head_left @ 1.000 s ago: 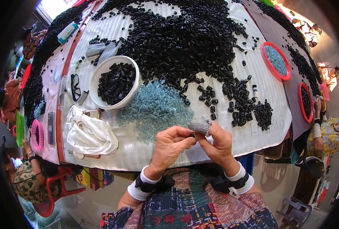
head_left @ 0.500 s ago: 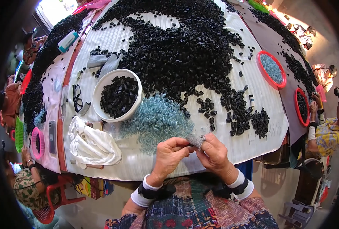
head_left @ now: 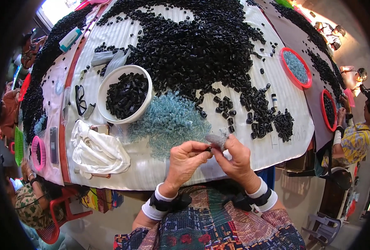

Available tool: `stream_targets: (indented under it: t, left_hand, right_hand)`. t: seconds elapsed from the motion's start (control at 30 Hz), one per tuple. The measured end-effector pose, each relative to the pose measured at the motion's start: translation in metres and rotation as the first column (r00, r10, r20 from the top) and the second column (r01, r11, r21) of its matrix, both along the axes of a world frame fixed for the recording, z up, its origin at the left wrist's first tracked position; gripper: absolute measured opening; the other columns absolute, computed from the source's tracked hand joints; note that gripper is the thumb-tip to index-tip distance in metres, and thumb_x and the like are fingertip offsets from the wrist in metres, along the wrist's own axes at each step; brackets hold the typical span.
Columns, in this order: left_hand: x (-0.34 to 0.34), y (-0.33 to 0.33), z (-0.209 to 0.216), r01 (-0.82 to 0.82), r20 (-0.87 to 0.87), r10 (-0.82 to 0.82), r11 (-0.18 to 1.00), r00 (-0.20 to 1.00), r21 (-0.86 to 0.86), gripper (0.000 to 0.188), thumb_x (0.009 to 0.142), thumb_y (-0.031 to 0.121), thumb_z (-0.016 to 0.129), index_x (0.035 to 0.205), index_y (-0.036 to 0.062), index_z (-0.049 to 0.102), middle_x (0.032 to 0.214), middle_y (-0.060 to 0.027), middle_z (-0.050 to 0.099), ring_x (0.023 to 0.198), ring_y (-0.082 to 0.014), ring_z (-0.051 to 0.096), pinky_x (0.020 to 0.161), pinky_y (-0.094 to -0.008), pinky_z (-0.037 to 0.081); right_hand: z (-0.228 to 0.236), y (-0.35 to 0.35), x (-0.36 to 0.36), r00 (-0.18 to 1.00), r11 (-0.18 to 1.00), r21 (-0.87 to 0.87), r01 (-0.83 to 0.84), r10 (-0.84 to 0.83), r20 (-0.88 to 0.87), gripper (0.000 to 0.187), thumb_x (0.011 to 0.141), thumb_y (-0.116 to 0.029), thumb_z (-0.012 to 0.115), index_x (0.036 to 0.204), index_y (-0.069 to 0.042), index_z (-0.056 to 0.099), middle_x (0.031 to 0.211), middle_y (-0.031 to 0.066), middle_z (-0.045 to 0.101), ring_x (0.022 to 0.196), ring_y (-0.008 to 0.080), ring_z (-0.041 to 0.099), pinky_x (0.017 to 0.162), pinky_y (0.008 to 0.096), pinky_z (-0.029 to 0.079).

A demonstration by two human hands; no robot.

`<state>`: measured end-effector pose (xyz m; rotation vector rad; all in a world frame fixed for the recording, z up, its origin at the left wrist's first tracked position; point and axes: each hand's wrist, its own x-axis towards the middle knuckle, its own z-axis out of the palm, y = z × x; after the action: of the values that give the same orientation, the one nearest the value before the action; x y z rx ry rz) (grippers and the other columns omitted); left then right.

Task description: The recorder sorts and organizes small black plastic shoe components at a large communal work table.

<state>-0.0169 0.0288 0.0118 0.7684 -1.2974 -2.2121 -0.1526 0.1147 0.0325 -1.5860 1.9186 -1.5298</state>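
Observation:
Both hands meet just beyond the table's near edge. My left hand pinches a small black piece between thumb and fingertips. In my right hand is a crumpled grey fuzzy pad, held close beside that piece. Past my hands lies a heap of small clear bluish pieces. A white bowl full of short black plastic pieces stands at its left. Behind it spreads a large pile of similar black pieces.
A white cloth, black-framed glasses and a grey packet lie at the left. Small black clusters and a small bottle are at the right, beyond them a red-rimmed tray. Co-workers sit on both sides.
The grey pad has turned and tipped up in my right hand. The black piece in my left fingertips now shows. The whole view has shifted slightly.

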Motion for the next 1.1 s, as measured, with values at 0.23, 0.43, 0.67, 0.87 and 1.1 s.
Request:
stream_targets:
  t: [0.23, 0.43, 0.67, 0.87, 1.1]
  left_hand:
    - [0.002, 0.000, 0.003, -0.014, 0.037, 0.014, 1.000, 0.999, -0.005, 0.019, 0.078, -0.002, 0.068, 0.097, -0.0042, 0.062, 0.085, -0.0082, 0.067, 0.074, -0.0095, 0.063, 0.063, -0.0193, 0.051]
    - [0.002, -0.001, 0.003, -0.010, 0.020, 0.010, 1.000, 1.000, 0.012, 0.019, 0.079, -0.002, 0.068, 0.097, -0.0044, 0.062, 0.085, -0.0088, 0.067, 0.073, -0.0097, 0.063, 0.063, -0.0194, 0.051]
    - [0.002, -0.001, 0.001, 0.014, 0.011, -0.014, 1.000, 1.000, 0.021, 0.021, 0.079, -0.002, 0.068, 0.098, -0.0050, 0.062, 0.087, -0.0098, 0.067, 0.077, -0.0113, 0.064, 0.064, -0.0199, 0.052]
    - [0.002, -0.001, 0.004, 0.020, 0.000, -0.020, 1.000, 1.000, 0.013, 0.021, 0.079, -0.003, 0.068, 0.099, -0.0049, 0.062, 0.088, -0.0101, 0.067, 0.077, -0.0108, 0.063, 0.065, -0.0198, 0.052]
    - [0.003, -0.005, 0.000, 0.004, -0.004, -0.004, 1.000, 1.000, 0.013, 0.021, 0.079, -0.002, 0.067, 0.099, -0.0048, 0.062, 0.088, -0.0094, 0.067, 0.077, -0.0103, 0.063, 0.065, -0.0198, 0.051]
  right_hand:
    - [0.003, 0.003, 0.001, 0.999, 0.999, 0.032, 0.023, -0.022, -0.035, 0.025, 0.070, 0.008, 0.065, 0.094, 0.001, 0.060, 0.081, 0.0122, 0.056, 0.062, 0.0223, 0.055, 0.052, 0.0300, 0.046]
    - [0.000, 0.003, -0.001, 0.994, 0.999, -0.027, -0.038, 0.034, -0.106, 0.024, 0.070, 0.008, 0.065, 0.092, 0.001, 0.059, 0.080, 0.0118, 0.056, 0.063, 0.0229, 0.056, 0.053, 0.0298, 0.046]
    - [0.007, 0.004, 0.000, 0.996, 0.995, 0.083, -0.047, 0.041, 0.075, 0.022, 0.072, 0.007, 0.063, 0.093, 0.001, 0.060, 0.077, 0.0108, 0.056, 0.063, 0.0188, 0.057, 0.055, 0.0283, 0.046]
    - [-0.001, -0.002, 0.009, 0.919, 1.000, 0.025, 0.006, -0.016, 0.394, 0.019, 0.074, 0.006, 0.062, 0.092, 0.001, 0.059, 0.074, 0.0084, 0.056, 0.063, 0.0154, 0.057, 0.055, 0.0280, 0.046]
    - [0.003, -0.002, 0.005, 0.998, 0.999, -0.013, -0.042, 0.041, -0.050, 0.023, 0.075, 0.006, 0.061, 0.097, -0.001, 0.061, 0.077, 0.0081, 0.056, 0.062, 0.0144, 0.054, 0.054, 0.0273, 0.044]
